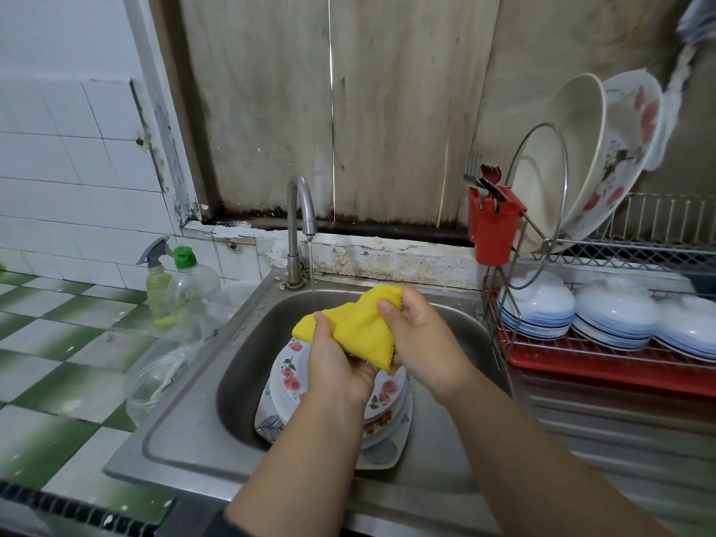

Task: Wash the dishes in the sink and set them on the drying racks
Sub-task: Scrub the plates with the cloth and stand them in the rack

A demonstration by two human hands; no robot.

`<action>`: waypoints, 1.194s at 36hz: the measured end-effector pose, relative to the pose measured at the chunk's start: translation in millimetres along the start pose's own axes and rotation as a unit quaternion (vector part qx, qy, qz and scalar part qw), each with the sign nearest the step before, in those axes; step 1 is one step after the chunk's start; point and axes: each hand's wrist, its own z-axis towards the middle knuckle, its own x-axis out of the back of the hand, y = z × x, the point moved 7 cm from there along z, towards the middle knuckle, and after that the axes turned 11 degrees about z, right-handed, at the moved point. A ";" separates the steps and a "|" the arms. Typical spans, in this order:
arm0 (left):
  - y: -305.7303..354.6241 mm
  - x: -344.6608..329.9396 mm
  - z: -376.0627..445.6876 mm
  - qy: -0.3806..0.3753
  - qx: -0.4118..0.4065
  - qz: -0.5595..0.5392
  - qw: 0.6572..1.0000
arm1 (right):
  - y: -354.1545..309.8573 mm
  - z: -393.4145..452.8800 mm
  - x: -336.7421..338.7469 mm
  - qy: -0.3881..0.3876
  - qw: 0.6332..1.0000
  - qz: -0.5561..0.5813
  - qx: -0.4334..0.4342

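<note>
I see both hands over the sink (240, 343). Left hand (336, 360) grip is closed on the lower left part of the yellow cloth (358, 327), fingers curled around it. Right hand (420, 339) grip pinches the cloth's upper right edge, thumb on top. The cloth is stretched between the two grips, just right of the thin water stream from the tap (300, 211). Stack of floral plates (288, 375) sits in the basin directly below the hands, partly hidden by them. Drying rack (581, 343) on the right worktop holds stacked bowls (536, 308) below and large dishes (581, 149) standing above.
</note>
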 end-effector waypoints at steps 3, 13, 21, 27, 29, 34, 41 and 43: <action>-1.9 -1.6 1.2 -0.006 0.015 -0.007 1.000 | 6.3 -0.7 2.8 0.002 1.000 0.000 -0.030; -7.5 8.2 2.8 -0.020 0.054 -0.012 0.998 | 11.5 -3.1 9.7 -0.056 0.995 0.056 -0.054; -11.9 13.6 6.0 -0.005 0.045 -0.046 0.998 | 24.0 -3.7 29.5 0.023 0.993 0.055 -0.105; -14.7 15.4 5.3 -0.014 0.013 -0.063 0.998 | 52.3 -6.6 47.8 0.132 0.976 -0.023 -0.172; -14.9 13.7 3.5 -0.014 0.006 -0.066 0.998 | 56.5 -5.2 49.3 0.133 0.972 -0.040 -0.189; -12.7 8.9 -2.0 -0.032 -0.016 -0.075 0.996 | 70.4 -8.5 45.6 0.109 0.951 0.038 -0.287; -2.2 8.0 -4.3 -0.070 -0.052 -0.087 0.992 | 78.1 -21.5 31.0 0.020 0.902 0.271 -0.335; -2.0 6.5 -7.3 -0.088 -0.055 -0.081 0.991 | 70.9 -20.7 25.5 0.007 0.892 0.323 -0.315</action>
